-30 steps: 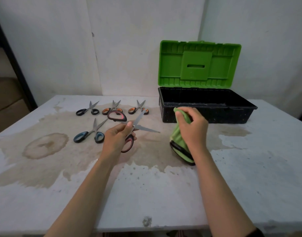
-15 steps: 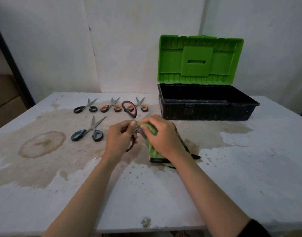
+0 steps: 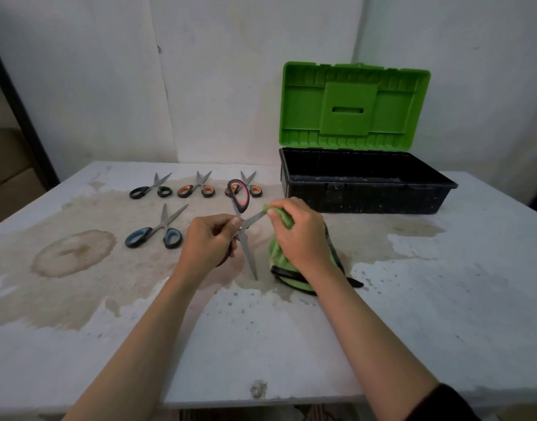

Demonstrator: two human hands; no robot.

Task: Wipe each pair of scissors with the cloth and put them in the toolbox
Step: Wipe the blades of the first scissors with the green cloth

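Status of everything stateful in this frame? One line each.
Toolbox: lid open, standing upright.
Red scissors: blades open, left hand grips them near the pivot.
Cloth: bunched in right hand, pinched onto one blade.
Black scissors: flat on table, blades slightly apart.
Left orange scissors: same.
Right orange scissors: same, partly hidden.
Blue scissors: same.

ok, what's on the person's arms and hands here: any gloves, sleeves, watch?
No gloves, rings or watch on the left hand or right hand. The left forearm and right forearm are bare. A dark sleeve shows near the right elbow, at the frame's lower edge; none shows on the left.
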